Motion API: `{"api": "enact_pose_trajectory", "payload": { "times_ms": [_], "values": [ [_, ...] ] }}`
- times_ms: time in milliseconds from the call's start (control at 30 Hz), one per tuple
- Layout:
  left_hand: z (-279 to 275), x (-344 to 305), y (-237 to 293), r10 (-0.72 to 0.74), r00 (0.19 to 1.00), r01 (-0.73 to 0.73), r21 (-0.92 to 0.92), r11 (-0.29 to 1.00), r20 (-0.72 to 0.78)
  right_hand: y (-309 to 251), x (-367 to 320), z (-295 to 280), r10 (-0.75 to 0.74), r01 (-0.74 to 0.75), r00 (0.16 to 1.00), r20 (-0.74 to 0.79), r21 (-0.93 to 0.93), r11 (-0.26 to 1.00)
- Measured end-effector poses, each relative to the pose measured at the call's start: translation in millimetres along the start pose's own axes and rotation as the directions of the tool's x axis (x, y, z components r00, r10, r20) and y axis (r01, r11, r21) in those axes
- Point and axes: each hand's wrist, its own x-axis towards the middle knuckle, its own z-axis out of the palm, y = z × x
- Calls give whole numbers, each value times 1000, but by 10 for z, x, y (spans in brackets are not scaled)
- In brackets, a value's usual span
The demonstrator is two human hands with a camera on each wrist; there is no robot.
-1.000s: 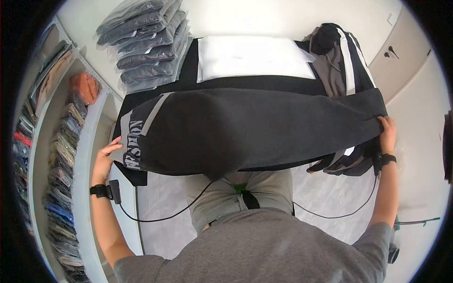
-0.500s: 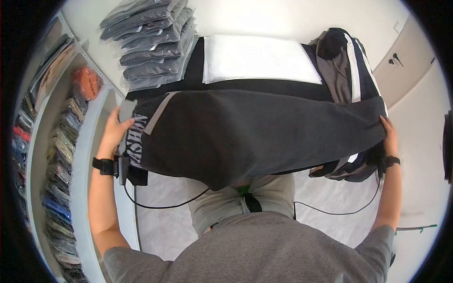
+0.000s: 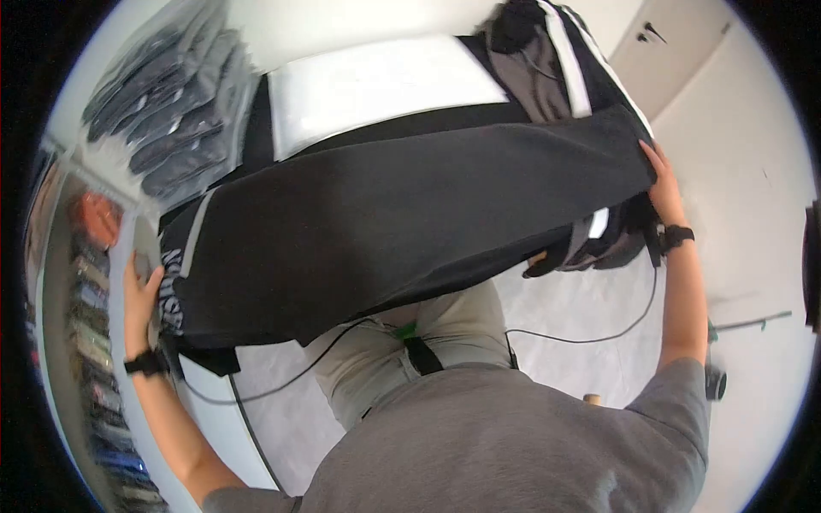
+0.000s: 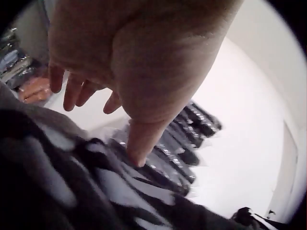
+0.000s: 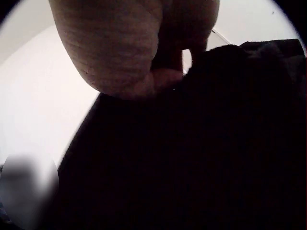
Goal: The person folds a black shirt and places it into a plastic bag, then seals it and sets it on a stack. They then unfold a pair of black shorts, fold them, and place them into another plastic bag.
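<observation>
Landmark: flat white plastic packet (image 3: pixel 385 90), lying on the black-covered bench (image 3: pixel 256 141). Left of packet: leaning stack of dark folded garments in clear plastic bags (image 3: pixel 180 111). Just right of packet: rumpled black-and-grey garment with white stripes (image 3: pixel 526 73). Well left of packet, past the stack: light-grey shelving unit (image 3: pixel 118 261), packed with bagged folded clothes (image 3: pixel 94 342) plus an orange plastic-wrapped bundle (image 3: pixel 97 218). Behind packet: plain white wall (image 3: pixel 359 21). Well right of packet: pale door (image 3: pixel 693 51), black lever handle (image 3: pixel 655 33).
</observation>
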Motion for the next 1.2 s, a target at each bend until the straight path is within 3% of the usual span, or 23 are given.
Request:
{"api": "enact_pose_trajectory", "payload": {
  "times_ms": [67,133,200,233,267,333,400,433,467,533,733,767,867,933,967,1000,1033,1100,1167,1200],
  "values": [
    [-20,-164,376,100,995,-102,-76,992,-24,-19,-7,-69,17,-15,999,-45,50,999],
    [-49,-491,1085,161,986,-158,-62,985,40,61,-18,-108,252,-237,966,-60,186,953],
    [24,-815,1645,239,963,-204,-239,949,125,293,22,-77,454,-353,891,-28,585,730],
    [103,-906,1775,415,894,-390,-161,907,172,123,34,-162,506,-372,862,-20,653,659],
    [162,-998,1972,482,841,-463,-134,876,247,99,53,-209,511,-375,858,-46,623,686],
    [325,-1187,2254,529,772,-519,-131,845,353,142,223,-202,386,-309,913,-136,387,869],
    [487,-1316,2462,473,779,-458,-143,878,411,13,432,-264,321,-303,923,-211,113,946],
    [565,-1351,2526,453,789,-445,-124,887,415,3,549,-271,264,-245,945,-191,116,963],
    [634,-1376,2566,431,798,-430,-102,897,421,-69,664,-289,265,-252,962,-71,155,955],
    [740,-1421,2585,425,816,-420,-104,901,391,-66,876,-137,193,-195,981,32,81,978],
    [1011,-1533,2548,387,873,-430,92,898,297,-25,1260,207,251,-247,955,161,-41,968],
    [1019,-1542,2562,379,881,-418,89,904,282,-41,1299,172,331,-313,903,276,-106,944],
    [1080,-1535,2423,407,878,-442,98,892,253,-83,1309,98,390,-328,847,363,-222,918],
    [1087,-1528,2340,426,874,-449,54,892,233,-139,1213,44,354,-318,881,314,-163,934],
    [1094,-1534,2311,442,872,-454,12,891,211,-226,1142,-13,183,-170,967,177,-87,982],
    [1101,-1546,2288,437,873,-448,3,894,217,-308,1046,-68,10,-9,1000,28,-31,999],
    [1103,-1550,2266,449,870,-456,-14,890,206,-463,955,-139,-45,45,999,3,67,997],
    [1110,-1526,2240,466,865,-466,-41,884,186,-929,661,-303,-41,39,999,3,216,976],
    [1114,-1523,2246,462,868,-461,-53,886,183,-1332,371,-414,-222,176,956,190,233,956],
    [1112,-1528,2247,458,870,-457,-54,888,181,-1442,207,-352,-232,179,941,247,218,959]
  ]
}}
